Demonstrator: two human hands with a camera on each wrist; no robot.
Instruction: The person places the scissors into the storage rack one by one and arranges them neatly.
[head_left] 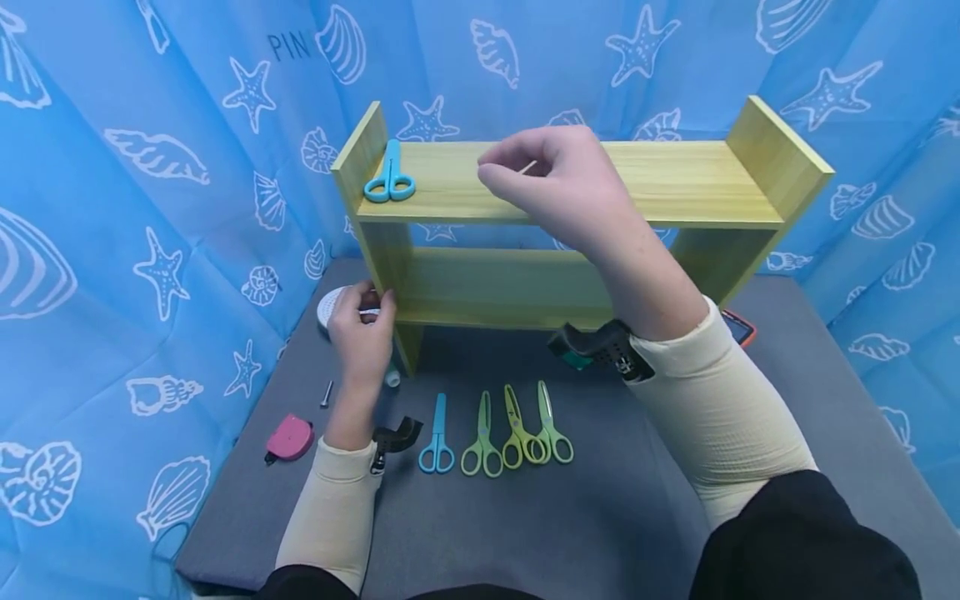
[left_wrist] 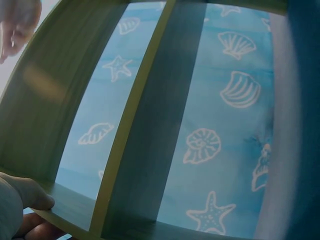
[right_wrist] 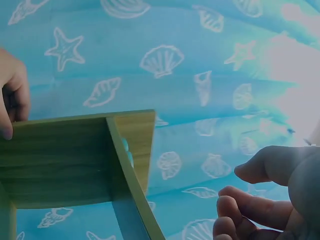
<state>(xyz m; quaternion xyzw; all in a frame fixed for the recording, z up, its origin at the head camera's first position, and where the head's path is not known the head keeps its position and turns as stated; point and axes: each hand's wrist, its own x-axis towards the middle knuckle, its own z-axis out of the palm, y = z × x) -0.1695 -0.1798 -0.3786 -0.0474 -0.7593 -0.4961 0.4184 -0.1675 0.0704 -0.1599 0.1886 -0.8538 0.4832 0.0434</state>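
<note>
A light wooden two-tier shelf (head_left: 675, 179) stands on the grey table. My left hand (head_left: 360, 337) grips its left side panel, thumb on the inner face and fingers outside, as the left wrist view also shows. Raised over the upper board, my right hand (head_left: 562, 179) has its fingers loosely bent. In the right wrist view its thumb and fingertips are apart with nothing between them. Blue scissors (head_left: 390, 179) lie at the left end of the upper board. In front of the shelf, blue scissors (head_left: 437, 437), green scissors (head_left: 483, 433) and yellow-green scissors (head_left: 517, 425) lie in a row with another green pair (head_left: 551, 425).
A pink tape measure (head_left: 291, 437) and a small screw (head_left: 327, 394) lie on the table at the left. Part of a white round object (head_left: 327, 307) shows behind my left hand. A dark, red-edged device (head_left: 738, 327) lies by the shelf's right side. A blue seashell-print curtain (head_left: 247, 92) hangs behind.
</note>
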